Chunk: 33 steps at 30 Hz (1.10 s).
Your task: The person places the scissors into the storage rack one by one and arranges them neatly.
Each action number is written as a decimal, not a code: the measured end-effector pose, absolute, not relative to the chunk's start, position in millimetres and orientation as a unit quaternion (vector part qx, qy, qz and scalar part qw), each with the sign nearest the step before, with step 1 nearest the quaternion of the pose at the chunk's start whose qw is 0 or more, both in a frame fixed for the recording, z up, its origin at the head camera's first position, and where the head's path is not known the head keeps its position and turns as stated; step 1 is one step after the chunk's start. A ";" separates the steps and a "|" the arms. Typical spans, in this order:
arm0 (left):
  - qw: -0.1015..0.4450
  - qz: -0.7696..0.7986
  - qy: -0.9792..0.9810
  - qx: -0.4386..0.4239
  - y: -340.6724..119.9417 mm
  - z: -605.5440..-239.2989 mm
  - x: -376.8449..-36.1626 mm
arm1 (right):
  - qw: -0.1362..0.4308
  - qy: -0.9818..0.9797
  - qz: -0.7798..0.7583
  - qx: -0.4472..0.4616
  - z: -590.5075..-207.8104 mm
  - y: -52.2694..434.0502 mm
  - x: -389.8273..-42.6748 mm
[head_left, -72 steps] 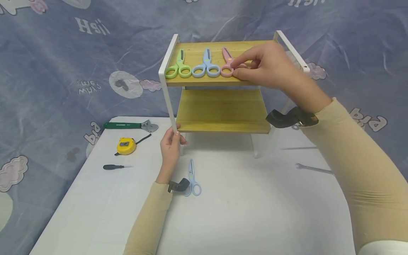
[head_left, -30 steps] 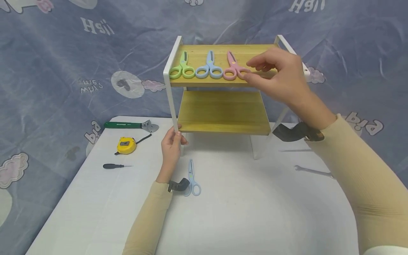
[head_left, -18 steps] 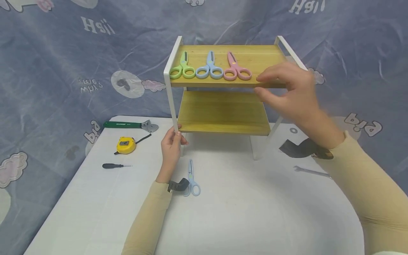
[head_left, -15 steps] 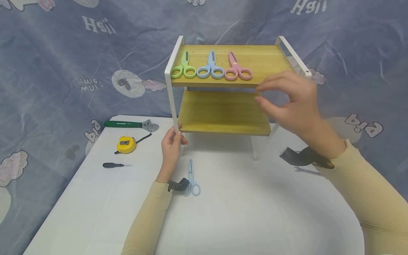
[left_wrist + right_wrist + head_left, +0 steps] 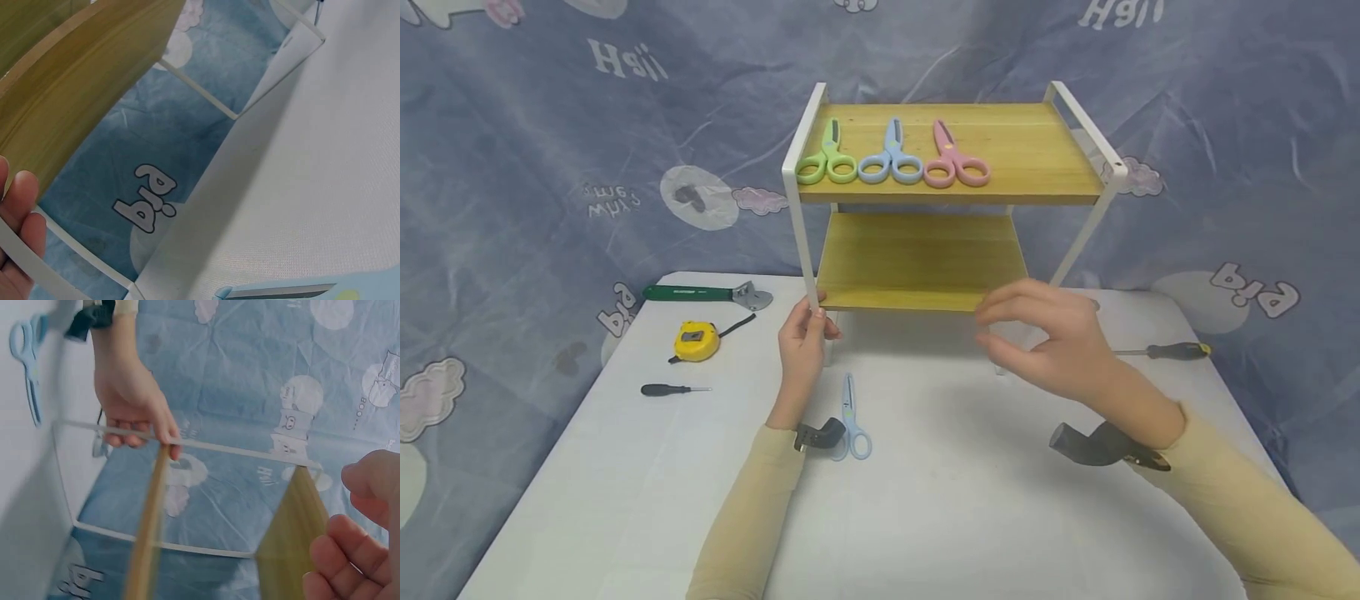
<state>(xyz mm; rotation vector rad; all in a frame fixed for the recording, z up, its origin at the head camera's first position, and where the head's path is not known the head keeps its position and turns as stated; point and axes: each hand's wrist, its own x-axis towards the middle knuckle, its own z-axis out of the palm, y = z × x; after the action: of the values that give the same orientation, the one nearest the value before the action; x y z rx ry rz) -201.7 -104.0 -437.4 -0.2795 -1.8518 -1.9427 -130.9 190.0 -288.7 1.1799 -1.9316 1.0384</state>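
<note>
Head view shows a white worktop (image 5: pixel 970 517) bearing a two-tier wooden rack (image 5: pixel 1037 154), whose front post the left hand (image 5: pixel 802 342) grips while the right hand (image 5: pixel 1052 342) hovers loosely spread and empty before the lower shelf. Three scissors lie side by side on the top shelf, green (image 5: pixel 824 158), blue (image 5: pixel 890 158) and pink (image 5: pixel 953 160). One blue pair (image 5: pixel 853 417) remains on the worktop beside the left wrist, so I judge the work about three-quarters done.
</note>
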 end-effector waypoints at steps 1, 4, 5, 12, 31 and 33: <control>0.219 -0.703 -0.670 -0.099 -103.8 -434.5 -199.5 | 0.317 -0.733 0.399 0.451 -294.1 190.1 -130.9; 0.217 -0.702 -0.671 -0.098 -103.6 -425.5 -192.8 | 0.304 -0.730 0.413 0.452 -310.1 190.5 -131.8; 0.216 -0.702 -0.672 -0.098 -103.5 -422.5 -190.6 | 0.301 -0.730 0.417 0.451 -315.5 190.3 -132.6; 0.216 -0.706 -0.667 -0.102 -103.4 -418.6 -187.3 | 0.249 -0.752 0.441 0.422 -352.9 181.5 -132.5; 0.223 -0.685 -0.686 -0.100 -104.8 -445.5 -206.0 | 0.007 -0.817 0.459 0.348 -421.9 133.4 -127.6; 0.223 -0.688 -0.683 -0.103 -105.2 -445.5 -205.6 | -0.010 -0.821 0.455 0.345 -428.4 127.9 -130.3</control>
<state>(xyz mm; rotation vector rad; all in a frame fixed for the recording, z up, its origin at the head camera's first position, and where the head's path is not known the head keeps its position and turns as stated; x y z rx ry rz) -205.6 -105.2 -445.5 -0.2843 -1.8867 -1.8998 -130.3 127.9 -428.4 1.0901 -2.5955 1.4379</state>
